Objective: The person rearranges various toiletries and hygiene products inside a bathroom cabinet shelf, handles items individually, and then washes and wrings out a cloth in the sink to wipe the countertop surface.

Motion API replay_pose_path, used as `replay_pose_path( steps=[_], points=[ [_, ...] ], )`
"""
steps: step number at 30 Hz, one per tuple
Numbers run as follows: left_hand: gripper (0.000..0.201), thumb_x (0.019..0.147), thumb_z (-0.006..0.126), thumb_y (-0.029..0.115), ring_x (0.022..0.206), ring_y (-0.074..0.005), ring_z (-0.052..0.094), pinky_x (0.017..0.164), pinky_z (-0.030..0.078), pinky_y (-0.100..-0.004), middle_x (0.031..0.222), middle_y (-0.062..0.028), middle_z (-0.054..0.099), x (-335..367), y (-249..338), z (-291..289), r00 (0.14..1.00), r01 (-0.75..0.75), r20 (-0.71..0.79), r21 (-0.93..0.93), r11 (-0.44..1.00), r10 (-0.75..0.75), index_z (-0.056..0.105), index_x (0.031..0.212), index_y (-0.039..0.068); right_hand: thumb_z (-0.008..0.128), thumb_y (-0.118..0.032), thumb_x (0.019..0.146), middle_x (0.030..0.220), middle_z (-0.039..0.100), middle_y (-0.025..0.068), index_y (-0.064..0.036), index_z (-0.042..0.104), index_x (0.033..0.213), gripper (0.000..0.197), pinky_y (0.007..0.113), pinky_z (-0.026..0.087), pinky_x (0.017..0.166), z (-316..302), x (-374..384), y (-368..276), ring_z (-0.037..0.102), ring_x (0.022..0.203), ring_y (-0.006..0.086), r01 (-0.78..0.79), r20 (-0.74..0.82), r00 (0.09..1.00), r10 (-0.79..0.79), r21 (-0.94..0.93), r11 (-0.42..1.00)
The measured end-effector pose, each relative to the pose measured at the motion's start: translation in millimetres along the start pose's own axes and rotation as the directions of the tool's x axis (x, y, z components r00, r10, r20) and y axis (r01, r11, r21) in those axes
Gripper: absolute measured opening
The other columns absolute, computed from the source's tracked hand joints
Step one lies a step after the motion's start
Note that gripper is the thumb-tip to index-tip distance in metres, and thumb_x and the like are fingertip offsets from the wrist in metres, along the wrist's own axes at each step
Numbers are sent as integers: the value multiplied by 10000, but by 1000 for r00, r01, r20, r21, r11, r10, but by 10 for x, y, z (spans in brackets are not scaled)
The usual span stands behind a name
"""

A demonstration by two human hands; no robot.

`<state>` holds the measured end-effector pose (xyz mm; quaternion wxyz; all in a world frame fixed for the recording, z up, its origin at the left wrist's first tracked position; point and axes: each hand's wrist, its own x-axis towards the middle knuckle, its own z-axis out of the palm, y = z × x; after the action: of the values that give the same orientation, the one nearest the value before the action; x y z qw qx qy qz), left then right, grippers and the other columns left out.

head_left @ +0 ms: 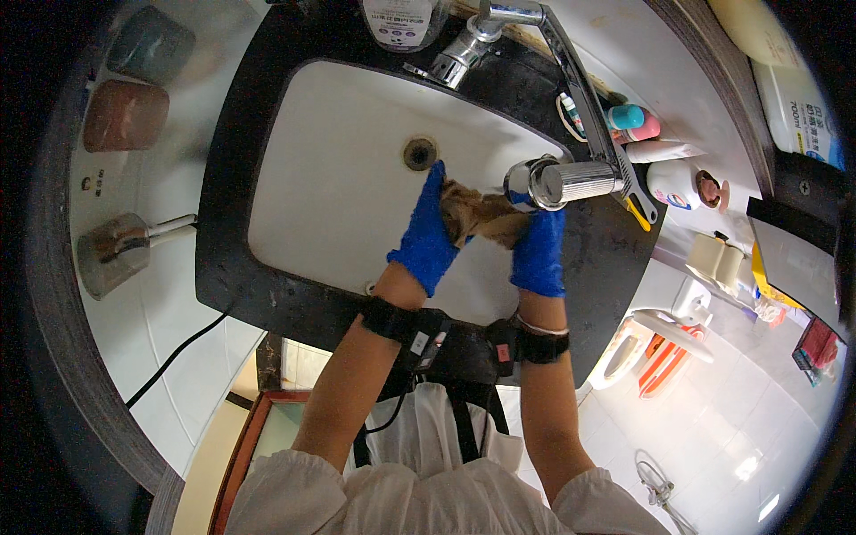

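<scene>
Both of my hands wear blue gloves and are over the white sink basin (330, 169). A crumpled brown cloth (486, 218) stretches between them. My left hand (426, 234) grips the cloth's left end, with fingertips reaching up close to the drain (420, 153). My right hand (540, 254) is closed on the cloth's right end, just below the chrome faucet head (571, 183). That faucet head hides the fingertips of my right hand. Whether water is running cannot be made out.
A jointed chrome faucet arm (580, 85) swings over the basin's right side. Bottles, tubes and a yellow-tipped tool (639, 209) line the right of the black countertop (615, 259). A clear bottle (401, 22) stands behind the basin. Cups (125, 116) sit at the left wall.
</scene>
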<state>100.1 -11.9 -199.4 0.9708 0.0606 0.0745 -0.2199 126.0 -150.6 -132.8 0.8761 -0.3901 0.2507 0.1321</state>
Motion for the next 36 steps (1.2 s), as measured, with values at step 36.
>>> replay_pose_path(
  steps=[36],
  points=[
    [399, 975, 349, 299, 1059, -245, 547, 945, 426, -333, 1209, -142, 561, 434, -224, 806, 836, -132, -536, 9, 991, 116, 479, 1228, 19, 661, -101, 817, 1073, 629, 125, 7, 571, 1109, 324, 317, 472, 847, 214, 146, 144, 595, 945, 197, 294, 78, 933, -350, -724, 624]
  ],
)
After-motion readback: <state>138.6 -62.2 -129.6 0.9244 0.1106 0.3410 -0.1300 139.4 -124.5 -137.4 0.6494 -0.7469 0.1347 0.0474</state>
